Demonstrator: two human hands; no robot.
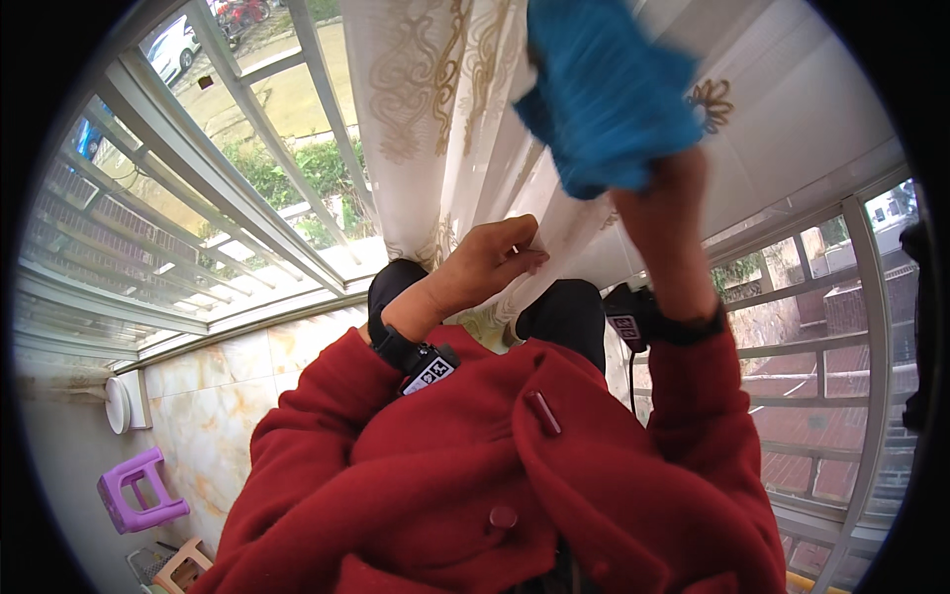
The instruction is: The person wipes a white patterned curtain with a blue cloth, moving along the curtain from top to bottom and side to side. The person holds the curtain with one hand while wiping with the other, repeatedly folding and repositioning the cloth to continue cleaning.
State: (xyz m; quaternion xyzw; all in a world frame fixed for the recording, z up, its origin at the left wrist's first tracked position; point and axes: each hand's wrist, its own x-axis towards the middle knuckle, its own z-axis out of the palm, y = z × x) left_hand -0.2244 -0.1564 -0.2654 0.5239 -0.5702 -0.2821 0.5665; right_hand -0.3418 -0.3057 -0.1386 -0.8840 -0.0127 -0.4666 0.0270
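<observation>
My right hand (pixel 674 182) is raised at the upper right and grips a blue cloth (pixel 612 96). Cloth and hand are blurred, and the cloth hides most of the fingers. Below and left of it, my left hand (pixel 497 256) has its fingers curled towards the thumb, close against a sheer white curtain (pixel 475 89) with brown scroll embroidery. Whether those fingertips pinch the fabric cannot be made out. The curtain hangs in folds in front of me and reaches down between my knees.
Barred sliding windows (pixel 215 185) stand on my left, with more window frames (pixel 853 297) on my right. Marbled tiles (pixel 215 379) lie lower left. A purple plastic stool (pixel 141 490), a beige stool (pixel 182 568) and a white round fixture (pixel 119 405) are there too.
</observation>
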